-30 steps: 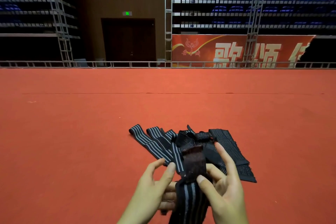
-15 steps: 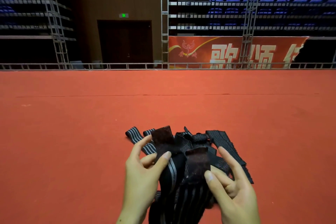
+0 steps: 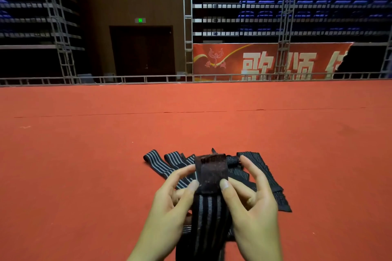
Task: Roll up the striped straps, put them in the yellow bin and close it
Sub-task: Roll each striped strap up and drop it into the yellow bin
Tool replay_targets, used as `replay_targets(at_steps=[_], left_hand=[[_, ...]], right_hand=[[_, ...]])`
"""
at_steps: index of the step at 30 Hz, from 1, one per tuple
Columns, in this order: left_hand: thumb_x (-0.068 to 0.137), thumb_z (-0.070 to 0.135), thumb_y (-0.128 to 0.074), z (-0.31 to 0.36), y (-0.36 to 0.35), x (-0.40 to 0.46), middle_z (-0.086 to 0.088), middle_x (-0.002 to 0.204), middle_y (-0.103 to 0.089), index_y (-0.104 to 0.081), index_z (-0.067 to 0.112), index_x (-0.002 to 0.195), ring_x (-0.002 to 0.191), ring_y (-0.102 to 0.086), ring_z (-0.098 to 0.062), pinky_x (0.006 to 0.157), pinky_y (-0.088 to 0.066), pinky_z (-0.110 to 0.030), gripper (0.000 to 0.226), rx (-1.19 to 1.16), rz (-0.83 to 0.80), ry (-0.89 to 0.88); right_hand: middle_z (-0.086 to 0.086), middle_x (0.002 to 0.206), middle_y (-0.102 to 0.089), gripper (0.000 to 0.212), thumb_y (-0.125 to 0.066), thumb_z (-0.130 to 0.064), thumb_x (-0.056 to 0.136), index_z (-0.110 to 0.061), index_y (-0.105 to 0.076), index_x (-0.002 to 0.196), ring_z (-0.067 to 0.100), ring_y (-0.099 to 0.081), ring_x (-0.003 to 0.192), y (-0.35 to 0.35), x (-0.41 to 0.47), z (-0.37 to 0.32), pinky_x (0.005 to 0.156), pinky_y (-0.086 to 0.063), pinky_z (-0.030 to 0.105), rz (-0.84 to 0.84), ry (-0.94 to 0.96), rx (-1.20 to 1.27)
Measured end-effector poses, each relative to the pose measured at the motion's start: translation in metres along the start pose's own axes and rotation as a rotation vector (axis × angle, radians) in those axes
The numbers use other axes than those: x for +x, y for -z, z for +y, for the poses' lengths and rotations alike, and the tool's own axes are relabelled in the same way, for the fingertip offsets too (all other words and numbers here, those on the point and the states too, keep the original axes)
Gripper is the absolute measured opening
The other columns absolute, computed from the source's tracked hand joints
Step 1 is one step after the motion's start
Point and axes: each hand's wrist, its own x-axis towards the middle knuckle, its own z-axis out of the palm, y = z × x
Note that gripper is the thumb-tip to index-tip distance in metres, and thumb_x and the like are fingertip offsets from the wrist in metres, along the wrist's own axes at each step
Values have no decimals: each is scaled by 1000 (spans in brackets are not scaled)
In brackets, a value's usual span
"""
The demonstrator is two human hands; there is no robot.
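Note:
A black strap with grey stripes (image 3: 206,216) hangs between my hands, its dark fuzzy fastener end (image 3: 211,170) standing upright at the top. My left hand (image 3: 169,207) pinches the strap's left edge with thumb and fingers. My right hand (image 3: 252,207) pinches the right edge, thumb on the fastener patch. Behind the hands, a loose pile of several more striped straps (image 3: 167,165) lies spread on the red carpet. The yellow bin is not in view.
Red carpet (image 3: 84,165) covers the floor all around. A low metal rail (image 3: 127,79) runs along its far edge, with scaffold towers, a dark door and a red banner (image 3: 265,61) beyond.
The two raised strap ends have come together into one upright fastener end between both thumbs. My left hand moved right, closer to my right hand.

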Motion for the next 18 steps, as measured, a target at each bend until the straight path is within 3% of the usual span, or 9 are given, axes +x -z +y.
replay_targets(at_steps=[3,6,8,11,14,18], left_hand=[[98,32,-75,1,-1,-2,-10,84,-81,-63,24,135,71,-74,-14,60,-57,-23,40,0,-12,-16],[85,18,-84,-3,1,0,-11,102,-84,-59,22,137,96,-82,-25,84,-65,-32,58,32,-35,-16],[84,13,-80,-5,6,0,-14,111,-82,-61,18,137,105,-80,-30,90,-64,-37,56,47,-48,-35],[89,11,-78,-1,11,0,-15,110,-82,-71,26,126,105,-80,-31,89,-64,-38,40,95,-95,-79],[94,13,-77,1,11,-2,-18,107,-81,-71,30,126,104,-79,-35,96,-60,-51,37,131,-172,-95],[93,11,-76,-1,11,-2,-23,107,-79,-69,26,127,106,-77,-35,99,-59,-50,38,88,-169,-111]], right_hand=[[-8,107,-84,64,-78,-26,91,-50,-51,144,19,-80,104,0,-2,1,105,-56,55,13,39,-21],[-9,116,-82,72,-79,-5,91,-43,-51,146,17,-79,101,1,0,3,94,-60,39,6,78,-3],[-14,131,-75,81,-81,3,87,-42,-51,147,20,-79,97,5,4,4,84,-61,29,1,77,17],[-7,130,-76,85,-79,5,88,-40,-44,152,24,-78,106,12,11,2,90,-63,33,-109,47,34],[7,117,-81,83,-75,5,92,-39,-42,155,26,-77,111,16,14,-3,99,-60,36,-205,97,31],[12,110,-82,83,-80,-15,84,-39,-44,155,30,-79,106,13,15,-8,95,-63,39,-204,173,81]])
